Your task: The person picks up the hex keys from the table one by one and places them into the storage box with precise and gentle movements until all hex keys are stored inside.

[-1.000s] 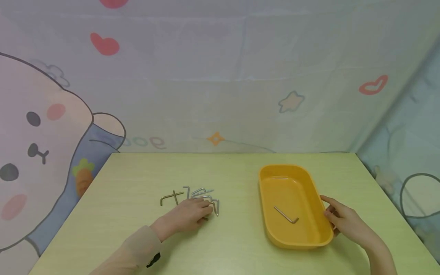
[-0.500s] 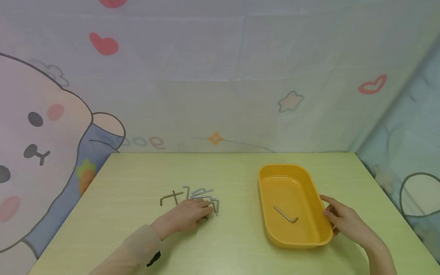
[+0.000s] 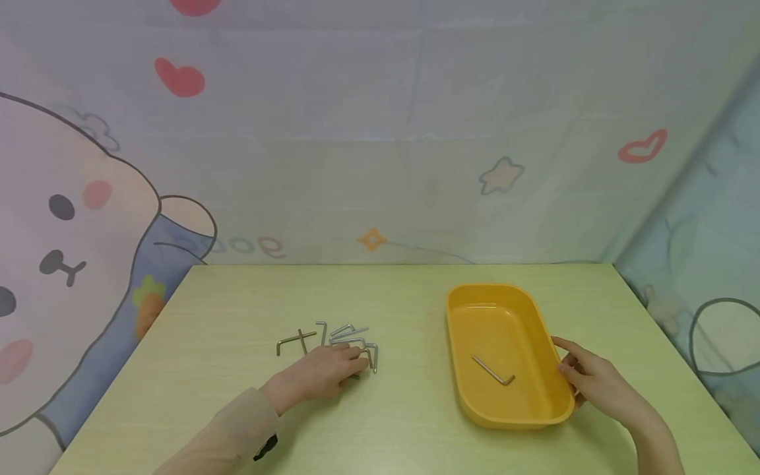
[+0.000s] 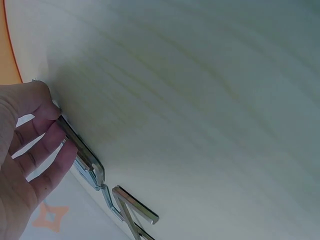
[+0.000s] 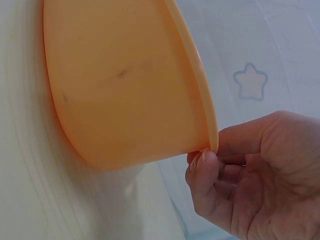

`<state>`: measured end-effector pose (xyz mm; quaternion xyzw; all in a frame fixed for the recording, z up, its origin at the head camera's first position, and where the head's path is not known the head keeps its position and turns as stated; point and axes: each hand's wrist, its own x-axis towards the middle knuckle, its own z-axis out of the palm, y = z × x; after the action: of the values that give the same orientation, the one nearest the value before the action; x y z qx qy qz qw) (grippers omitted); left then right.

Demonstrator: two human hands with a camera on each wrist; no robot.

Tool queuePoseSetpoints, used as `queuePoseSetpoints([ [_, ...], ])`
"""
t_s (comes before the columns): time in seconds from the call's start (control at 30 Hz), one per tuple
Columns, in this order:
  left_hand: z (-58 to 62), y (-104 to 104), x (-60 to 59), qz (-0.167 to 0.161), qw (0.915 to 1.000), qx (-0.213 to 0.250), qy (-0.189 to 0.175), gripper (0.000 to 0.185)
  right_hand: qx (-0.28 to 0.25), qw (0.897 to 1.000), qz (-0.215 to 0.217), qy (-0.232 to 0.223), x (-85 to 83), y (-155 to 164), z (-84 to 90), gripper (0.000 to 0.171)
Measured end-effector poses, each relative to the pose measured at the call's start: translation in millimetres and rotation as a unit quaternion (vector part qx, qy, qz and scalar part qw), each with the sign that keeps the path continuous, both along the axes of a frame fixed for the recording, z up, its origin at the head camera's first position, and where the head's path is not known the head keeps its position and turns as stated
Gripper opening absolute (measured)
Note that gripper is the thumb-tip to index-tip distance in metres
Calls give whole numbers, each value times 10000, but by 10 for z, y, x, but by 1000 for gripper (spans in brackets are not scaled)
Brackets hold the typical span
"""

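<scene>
One bent metal hex key lies in the oval orange plastic tray, whose rim your right hand pinches, while your left hand fingers the remaining pile of silver L-shaped hex keys, so you seem barely started.

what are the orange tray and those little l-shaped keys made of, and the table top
The orange oblong tray looks like moulded plastic: even colour, thin rounded rim, soft sheen. The small L-shaped hex keys by the left hand look like metal, mostly bright silvery, one duller and brownish. The pale green table top shows faint wood grain, perhaps laminate; I cannot tell.
</scene>
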<state>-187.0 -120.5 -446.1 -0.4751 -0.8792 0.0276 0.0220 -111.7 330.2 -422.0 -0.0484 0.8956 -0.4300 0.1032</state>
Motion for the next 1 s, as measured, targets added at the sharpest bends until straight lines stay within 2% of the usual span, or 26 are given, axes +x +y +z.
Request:
queuePoseSetpoints([
  [0.43, 17, 17, 7, 30, 9999, 100, -121, 25, 38, 10000, 0, -40, 1, 6, -5, 52],
  [1.0, 58, 55, 43, -142, 9991, 246, 301, 29, 60, 10000, 8, -31, 0, -3, 6, 52],
])
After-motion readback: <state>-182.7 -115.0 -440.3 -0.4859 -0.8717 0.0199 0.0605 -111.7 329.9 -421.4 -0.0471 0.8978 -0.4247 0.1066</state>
